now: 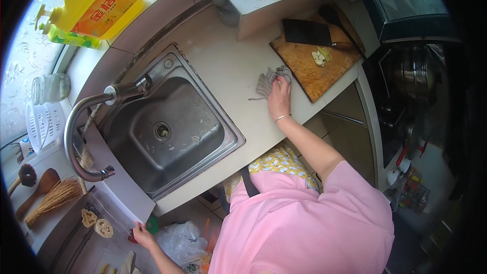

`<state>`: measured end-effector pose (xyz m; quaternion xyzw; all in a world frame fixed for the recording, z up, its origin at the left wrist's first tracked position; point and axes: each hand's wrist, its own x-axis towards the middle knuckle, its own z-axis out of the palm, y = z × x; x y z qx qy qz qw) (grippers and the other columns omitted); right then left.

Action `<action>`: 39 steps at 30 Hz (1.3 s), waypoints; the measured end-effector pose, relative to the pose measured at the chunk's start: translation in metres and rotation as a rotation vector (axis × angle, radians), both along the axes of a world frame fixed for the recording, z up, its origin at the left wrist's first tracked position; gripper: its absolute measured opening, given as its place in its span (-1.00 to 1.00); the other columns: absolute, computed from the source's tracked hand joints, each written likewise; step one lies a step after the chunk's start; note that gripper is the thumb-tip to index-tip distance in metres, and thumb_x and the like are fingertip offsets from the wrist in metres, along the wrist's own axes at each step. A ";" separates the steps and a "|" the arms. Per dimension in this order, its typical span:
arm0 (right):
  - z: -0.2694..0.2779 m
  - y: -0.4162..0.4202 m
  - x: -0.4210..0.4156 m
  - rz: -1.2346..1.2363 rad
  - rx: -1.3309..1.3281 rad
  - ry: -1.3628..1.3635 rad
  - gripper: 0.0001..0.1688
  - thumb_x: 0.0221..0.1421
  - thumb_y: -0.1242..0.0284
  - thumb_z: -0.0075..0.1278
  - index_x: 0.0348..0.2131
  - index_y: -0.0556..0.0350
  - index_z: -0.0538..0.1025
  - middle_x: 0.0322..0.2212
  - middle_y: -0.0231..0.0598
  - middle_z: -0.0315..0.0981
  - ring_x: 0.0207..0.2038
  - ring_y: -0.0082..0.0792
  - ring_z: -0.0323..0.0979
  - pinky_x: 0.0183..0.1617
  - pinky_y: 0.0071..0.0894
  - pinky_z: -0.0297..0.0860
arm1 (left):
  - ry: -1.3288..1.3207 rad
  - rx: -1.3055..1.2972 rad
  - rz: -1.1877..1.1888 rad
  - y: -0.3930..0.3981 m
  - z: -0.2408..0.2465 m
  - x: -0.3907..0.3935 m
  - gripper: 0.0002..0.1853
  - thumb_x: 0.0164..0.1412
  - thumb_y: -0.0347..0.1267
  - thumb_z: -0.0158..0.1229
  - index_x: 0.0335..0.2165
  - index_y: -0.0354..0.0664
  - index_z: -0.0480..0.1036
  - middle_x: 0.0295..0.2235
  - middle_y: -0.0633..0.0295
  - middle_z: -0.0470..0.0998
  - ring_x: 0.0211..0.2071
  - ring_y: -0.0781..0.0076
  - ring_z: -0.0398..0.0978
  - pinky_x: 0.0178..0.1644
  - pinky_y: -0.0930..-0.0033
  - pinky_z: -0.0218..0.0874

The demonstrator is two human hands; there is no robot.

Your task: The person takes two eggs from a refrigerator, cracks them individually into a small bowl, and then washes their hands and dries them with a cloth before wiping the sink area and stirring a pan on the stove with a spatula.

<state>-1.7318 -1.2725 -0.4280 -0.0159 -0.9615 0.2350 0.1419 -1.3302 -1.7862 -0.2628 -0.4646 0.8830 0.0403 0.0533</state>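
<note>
My right hand [280, 101] presses on a bunched, grey-brown striped cloth [263, 86] on the pale countertop [224, 59]. Its fingers are bent into the fabric. Right beside the cloth is a wooden cutting board [304, 78], with peeled garlic cloves [319, 59] and pale yellowish slices on it. A dark cleaver [307, 32] lies across the board's far side. At the lower left, my left hand [143, 234] is by the counter's front corner, close to a small red object [132, 236]. Whether its curled fingers grip anything cannot be made out.
A steel sink [152, 163] holds pale peel scraps [198, 135]; its curved faucet [70, 129] arches over the left side. Detergent jug [102, 3], glass jar [51, 88] and white basket [45, 125] line the windowsill. A stove with a pot [414, 70] stands right, plastic bags [182, 245] below.
</note>
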 end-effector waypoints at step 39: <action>0.018 0.017 0.177 0.251 0.486 -0.288 -0.42 -0.13 0.74 -0.07 -0.02 0.29 0.26 -0.06 0.02 0.17 -0.04 0.06 0.20 0.02 -0.20 0.29 | -0.070 1.271 0.288 0.194 -0.051 0.152 -0.29 0.20 -0.16 0.04 0.21 -0.22 0.03 -0.05 0.08 0.37 -0.05 0.34 0.35 0.09 0.38 0.12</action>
